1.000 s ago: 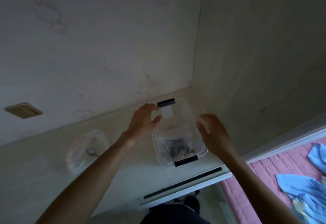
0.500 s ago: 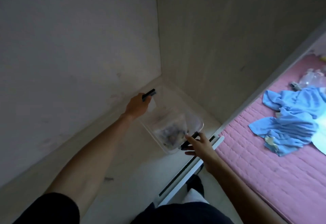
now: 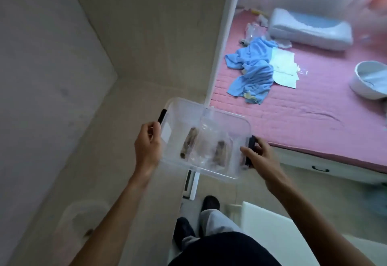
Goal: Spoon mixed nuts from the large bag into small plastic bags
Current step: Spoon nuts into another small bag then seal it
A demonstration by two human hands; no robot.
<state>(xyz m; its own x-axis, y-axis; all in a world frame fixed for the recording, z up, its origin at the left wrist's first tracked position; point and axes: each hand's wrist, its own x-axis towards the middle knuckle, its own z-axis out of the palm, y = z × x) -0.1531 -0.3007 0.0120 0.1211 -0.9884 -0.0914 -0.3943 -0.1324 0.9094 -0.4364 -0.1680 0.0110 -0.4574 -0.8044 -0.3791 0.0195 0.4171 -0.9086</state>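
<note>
I hold a clear plastic container (image 3: 180, 106) with black clip handles in the air, in front of the desk's edge. My left hand (image 3: 147, 145) grips its left side and my right hand (image 3: 258, 156) grips the black handle on its right side. Inside lie small plastic bags of mixed nuts (image 3: 189, 142), a second one (image 3: 219, 153) beside it. A large clear bag (image 3: 77, 221), blurred, rests on the desk at lower left with something dark inside.
The pale desk (image 3: 117, 131) sits in a corner between two walls. To the right is a pink bed (image 3: 303, 106) with a blue cloth (image 3: 251, 70), papers, a pillow and a white bowl (image 3: 368, 80). A white chair seat (image 3: 278, 230) is near my legs.
Both hands have lifted the container off the desk corner and carried it toward me and to the right. My view has swung right, toward the bed.
</note>
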